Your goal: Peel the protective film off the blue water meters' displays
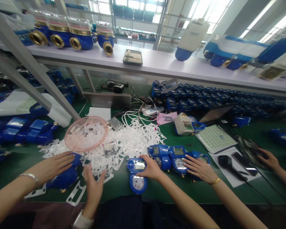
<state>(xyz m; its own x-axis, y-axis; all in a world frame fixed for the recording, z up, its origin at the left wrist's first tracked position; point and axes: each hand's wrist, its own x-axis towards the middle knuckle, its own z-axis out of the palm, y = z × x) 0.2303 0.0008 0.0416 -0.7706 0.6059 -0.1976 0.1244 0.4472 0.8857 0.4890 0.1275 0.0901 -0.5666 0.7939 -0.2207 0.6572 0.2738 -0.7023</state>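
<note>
loose, flat white cut-outs (pixel 143 135) heaped on the table (pixel 116 187), crowding a translucent pink round tray (pixel 71 145); a co-worker's arm (pixel 231 197) reaches in at right. glossy blue meter (pixel 134 174), round-ended, near front edge, gripped by right hand (pixel 152 168); left hand (pixel 95 186) half open, nothing seen held.
</note>
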